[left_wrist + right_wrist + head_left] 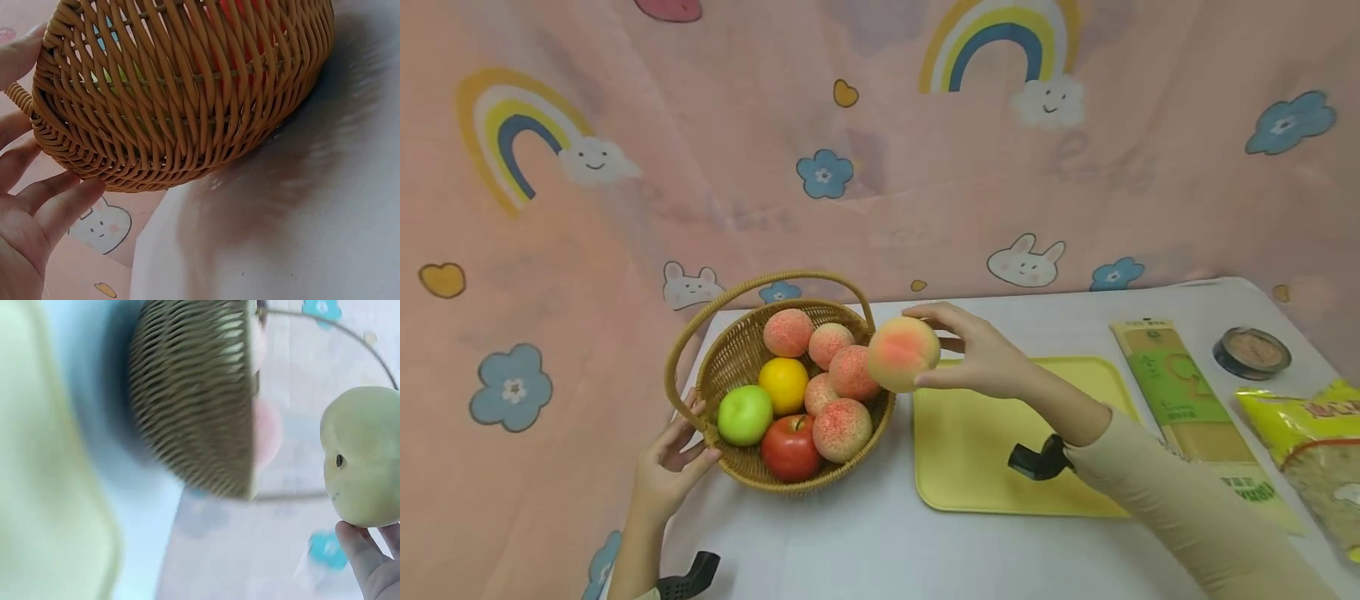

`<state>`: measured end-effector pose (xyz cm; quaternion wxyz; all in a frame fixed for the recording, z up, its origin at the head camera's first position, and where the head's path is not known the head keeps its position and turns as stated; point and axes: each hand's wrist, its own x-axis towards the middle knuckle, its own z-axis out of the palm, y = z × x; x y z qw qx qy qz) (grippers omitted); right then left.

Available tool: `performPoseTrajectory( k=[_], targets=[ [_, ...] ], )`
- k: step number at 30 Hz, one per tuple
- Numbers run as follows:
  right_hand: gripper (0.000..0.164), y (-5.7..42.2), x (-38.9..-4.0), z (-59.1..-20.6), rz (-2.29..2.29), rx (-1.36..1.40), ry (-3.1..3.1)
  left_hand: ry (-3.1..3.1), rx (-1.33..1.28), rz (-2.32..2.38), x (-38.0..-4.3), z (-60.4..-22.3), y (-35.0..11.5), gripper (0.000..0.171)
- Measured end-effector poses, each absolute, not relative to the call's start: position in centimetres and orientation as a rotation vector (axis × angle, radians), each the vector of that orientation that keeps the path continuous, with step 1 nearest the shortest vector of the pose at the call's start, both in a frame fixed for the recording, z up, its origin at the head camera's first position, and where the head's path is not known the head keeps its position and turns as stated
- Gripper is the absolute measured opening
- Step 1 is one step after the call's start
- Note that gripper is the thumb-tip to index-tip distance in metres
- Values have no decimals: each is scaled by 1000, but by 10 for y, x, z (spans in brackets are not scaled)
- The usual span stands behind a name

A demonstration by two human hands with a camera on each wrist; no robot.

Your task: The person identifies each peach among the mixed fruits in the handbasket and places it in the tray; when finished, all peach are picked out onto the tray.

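My right hand holds a large pale peach with a pink blush, thumb below and fingers above. It is raised at the right rim of a wicker basket. In the right wrist view the peach shows its yellowish side, with a small dark hole. My left hand grips the basket's left side by the foot of its arched handle. The basket contains a green apple, a yellow-orange fruit, a red apple and several pink speckled peaches.
A yellow tray lies right of the basket on the white-covered table. Farther right are a flat green-and-tan package, a round dark-rimmed container and a yellow bag. A pink patterned cloth hangs behind.
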<state>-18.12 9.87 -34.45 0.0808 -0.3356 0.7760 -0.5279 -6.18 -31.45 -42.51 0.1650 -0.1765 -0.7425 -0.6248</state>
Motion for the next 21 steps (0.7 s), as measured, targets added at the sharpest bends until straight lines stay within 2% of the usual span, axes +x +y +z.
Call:
performPoseTrajectory(
  k=[9,14,21],
  targets=[
    [73,152,-193,-411,-1667,-667,2372,-2129,-553,-1726,-66,-425,-317,60],
    [72,159,-204,-441,-1673,-581,2288,-2140,-542,-1712,-65,-425,-317,63],
    [72,154,-217,-457,-1600,-550,2181,-2154,-475,-1745,-62,-426,-318,62]
  ],
)
